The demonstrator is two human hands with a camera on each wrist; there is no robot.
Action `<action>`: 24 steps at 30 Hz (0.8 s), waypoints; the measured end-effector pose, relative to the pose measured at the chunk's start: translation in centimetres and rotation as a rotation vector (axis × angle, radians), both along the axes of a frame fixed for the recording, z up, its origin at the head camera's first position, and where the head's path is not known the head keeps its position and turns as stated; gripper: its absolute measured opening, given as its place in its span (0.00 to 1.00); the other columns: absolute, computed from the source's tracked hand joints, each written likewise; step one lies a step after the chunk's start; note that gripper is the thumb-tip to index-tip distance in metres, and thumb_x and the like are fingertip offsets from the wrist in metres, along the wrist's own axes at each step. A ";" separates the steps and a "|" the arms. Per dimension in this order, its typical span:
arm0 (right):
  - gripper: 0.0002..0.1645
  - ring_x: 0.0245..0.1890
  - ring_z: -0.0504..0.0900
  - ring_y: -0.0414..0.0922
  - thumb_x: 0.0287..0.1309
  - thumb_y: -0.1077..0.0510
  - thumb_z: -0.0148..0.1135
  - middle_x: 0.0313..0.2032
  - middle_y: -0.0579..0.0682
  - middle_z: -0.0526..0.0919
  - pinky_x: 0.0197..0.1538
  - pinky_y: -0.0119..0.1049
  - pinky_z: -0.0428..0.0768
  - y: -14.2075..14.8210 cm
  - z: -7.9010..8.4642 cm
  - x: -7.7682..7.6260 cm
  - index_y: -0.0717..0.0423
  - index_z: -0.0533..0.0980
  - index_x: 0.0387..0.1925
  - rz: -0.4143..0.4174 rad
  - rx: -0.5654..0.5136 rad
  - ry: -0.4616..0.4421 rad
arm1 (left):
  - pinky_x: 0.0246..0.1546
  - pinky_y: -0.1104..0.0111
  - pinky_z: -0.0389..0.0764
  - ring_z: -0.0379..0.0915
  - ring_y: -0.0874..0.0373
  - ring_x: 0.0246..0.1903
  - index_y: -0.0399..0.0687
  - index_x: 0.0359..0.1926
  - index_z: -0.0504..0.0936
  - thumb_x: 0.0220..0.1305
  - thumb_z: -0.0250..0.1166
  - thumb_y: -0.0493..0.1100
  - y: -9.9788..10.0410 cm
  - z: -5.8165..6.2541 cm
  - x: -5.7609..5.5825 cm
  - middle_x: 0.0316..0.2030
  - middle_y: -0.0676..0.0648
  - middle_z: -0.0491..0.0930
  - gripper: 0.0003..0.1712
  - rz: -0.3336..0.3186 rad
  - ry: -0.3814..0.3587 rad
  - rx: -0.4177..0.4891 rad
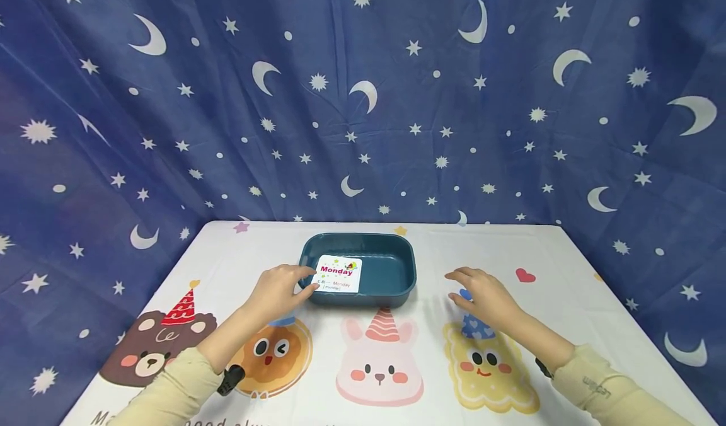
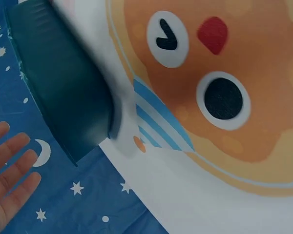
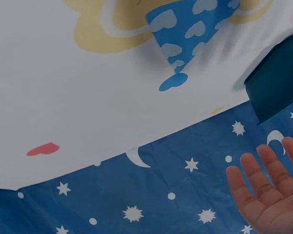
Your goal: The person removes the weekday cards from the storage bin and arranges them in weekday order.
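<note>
A dark teal rectangular box (image 1: 388,275) stands on the table, open at the top. Inside it, at the left, is a white word card (image 1: 340,275) printed "Monday". My left hand (image 1: 282,287) is at the box's left end, with fingertips overlapping the card's left edge in the head view. Its fingers (image 2: 10,158) look spread and relaxed beside the box wall in the left wrist view. My right hand (image 1: 482,295) hovers to the right of the box, apart from it. Loosely spread, its fingers (image 3: 254,173) hold nothing.
A white tablecloth (image 1: 431,375) with cartoon prints covers the table. Behind the far edge hangs a blue curtain (image 1: 397,161) patterned with moons and stars. A black wrist device (image 1: 231,379) shows at the left sleeve.
</note>
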State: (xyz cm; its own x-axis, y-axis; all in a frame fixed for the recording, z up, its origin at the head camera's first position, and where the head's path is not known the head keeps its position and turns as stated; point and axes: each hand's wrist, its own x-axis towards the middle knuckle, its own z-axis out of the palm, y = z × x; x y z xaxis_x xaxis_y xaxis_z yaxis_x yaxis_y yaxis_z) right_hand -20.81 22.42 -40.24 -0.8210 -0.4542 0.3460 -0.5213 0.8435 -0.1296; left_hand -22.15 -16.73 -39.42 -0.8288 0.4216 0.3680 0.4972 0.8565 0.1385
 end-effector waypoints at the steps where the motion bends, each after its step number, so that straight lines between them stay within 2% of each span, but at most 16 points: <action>1: 0.20 0.44 0.82 0.55 0.51 0.58 0.69 0.44 0.57 0.83 0.46 0.49 0.81 -0.1 0.0 0.0 0.61 0.79 0.46 0.002 -0.007 -0.002 | 0.33 0.57 0.81 0.81 0.51 0.34 0.46 0.42 0.84 0.56 0.67 0.50 0.0 0.0 0.0 0.36 0.46 0.86 0.16 0.007 0.005 0.013; 4: 0.18 0.43 0.82 0.54 0.52 0.58 0.68 0.42 0.56 0.84 0.45 0.48 0.81 -0.6 0.0 -0.1 0.61 0.79 0.44 -0.004 -0.045 -0.023 | 0.31 0.58 0.80 0.80 0.55 0.28 0.46 0.42 0.85 0.57 0.67 0.50 -0.2 0.0 0.0 0.36 0.46 0.86 0.16 0.037 0.016 0.049; 8: 0.16 0.41 0.83 0.53 0.54 0.58 0.66 0.41 0.56 0.85 0.44 0.48 0.81 -1.5 0.4 -0.4 0.61 0.79 0.44 -0.016 -0.115 -0.079 | 0.34 0.55 0.80 0.81 0.52 0.30 0.45 0.44 0.84 0.58 0.66 0.48 -0.8 -0.2 0.0 0.39 0.44 0.86 0.16 0.099 0.007 0.108; 13: 0.15 0.40 0.82 0.53 0.56 0.56 0.64 0.38 0.55 0.85 0.40 0.45 0.82 -3.2 1.1 -0.9 0.60 0.79 0.44 -0.026 -0.195 -0.145 | 0.37 0.53 0.80 0.81 0.45 0.39 0.42 0.49 0.82 0.59 0.66 0.46 -1.7 -0.5 -0.1 0.42 0.40 0.84 0.18 0.182 -0.054 0.195; 18: 0.14 0.38 0.82 0.52 0.56 0.58 0.64 0.36 0.54 0.85 0.39 0.42 0.82 -4.6 1.6 -1.2 0.61 0.79 0.43 -0.012 -0.252 -0.163 | 0.40 0.50 0.79 0.81 0.42 0.40 0.39 0.52 0.79 0.60 0.64 0.44 -2.2 -0.9 -0.6 0.41 0.38 0.84 0.20 0.222 -0.126 0.311; 24: 0.16 0.38 0.82 0.52 0.57 0.57 0.63 0.38 0.55 0.84 0.40 0.42 0.81 -6.1 2.0 -1.6 0.62 0.78 0.45 0.015 -0.283 -0.189 | 0.38 0.54 0.81 0.82 0.45 0.37 0.37 0.48 0.81 0.61 0.63 0.41 -2.3 -1.5 -1.4 0.36 0.39 0.85 0.16 0.251 -0.179 0.490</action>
